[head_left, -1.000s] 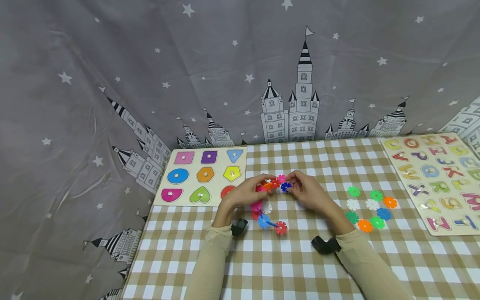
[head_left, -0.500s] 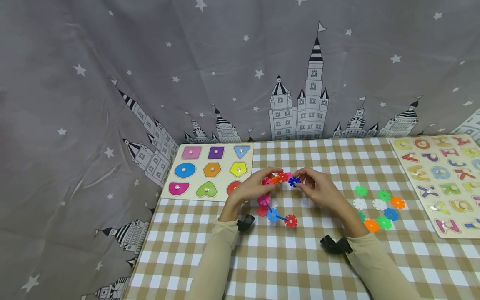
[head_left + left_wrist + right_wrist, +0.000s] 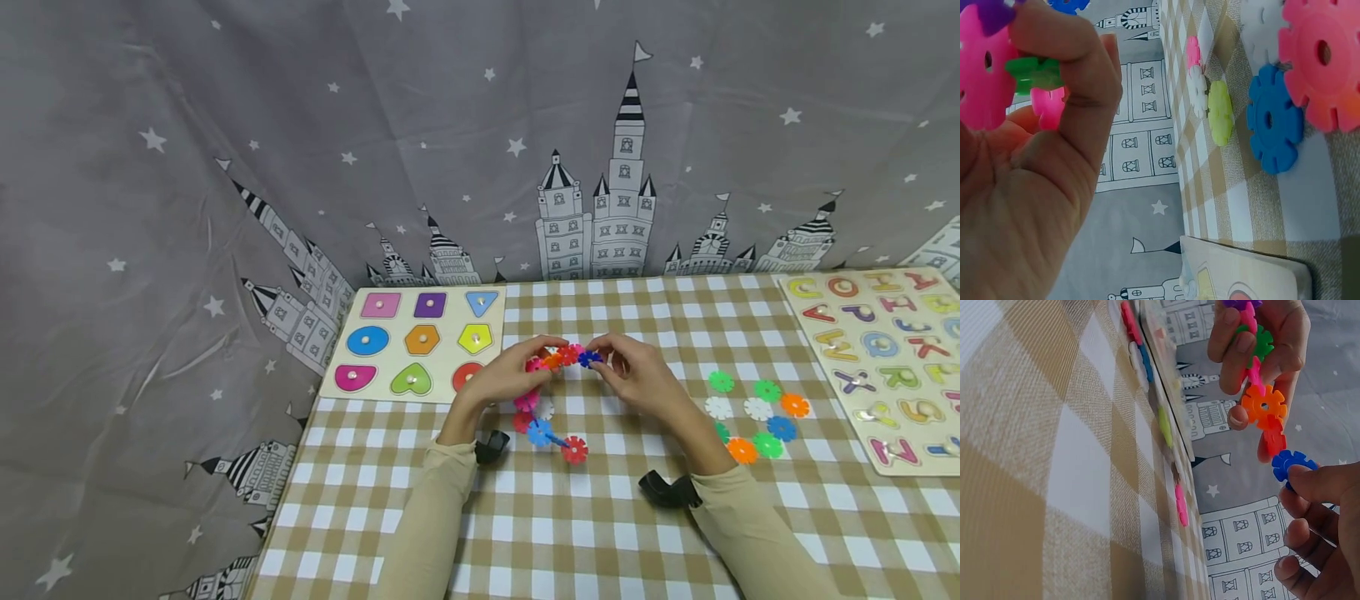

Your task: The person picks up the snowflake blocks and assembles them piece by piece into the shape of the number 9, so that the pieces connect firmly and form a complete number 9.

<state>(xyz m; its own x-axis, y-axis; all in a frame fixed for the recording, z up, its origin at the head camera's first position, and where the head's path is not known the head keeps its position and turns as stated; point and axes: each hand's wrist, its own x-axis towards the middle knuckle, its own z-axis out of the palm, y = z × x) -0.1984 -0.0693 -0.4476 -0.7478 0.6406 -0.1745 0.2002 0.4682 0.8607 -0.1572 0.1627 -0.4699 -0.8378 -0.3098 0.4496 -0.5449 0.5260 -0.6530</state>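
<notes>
My left hand (image 3: pixel 502 375) holds a chain of interlocked plastic snowflake discs. In the right wrist view its discs include a purple, a green (image 3: pixel 1264 344), an orange (image 3: pixel 1264 406) and a red one (image 3: pixel 1274 436) at the end. Between thumb and fingers, my right hand (image 3: pixel 641 375) pinches a dark blue snowflake disc (image 3: pixel 1291 464) against that red disc; whether their slots interlock I cannot tell. Below the left hand, more discs run down in the head view: pink (image 3: pixel 527 402), light blue (image 3: pixel 539 432) and a red disc (image 3: pixel 575 450). The left fingers partly cover the chain.
Several loose snowflake discs, including an orange one (image 3: pixel 742 451), lie right of my right hand. A wooden shape puzzle (image 3: pixel 397 318) is at the back left, and a letter puzzle board (image 3: pixel 847 358) at the right. Checked cloth (image 3: pixel 585 533) covers the table; a grey castle curtain (image 3: pixel 450 125) hangs behind.
The head view has shifted, moving the scene rightward. My right hand has brought the blue disc slightly up along the red disc. The chain's lower red end has swung a little.
</notes>
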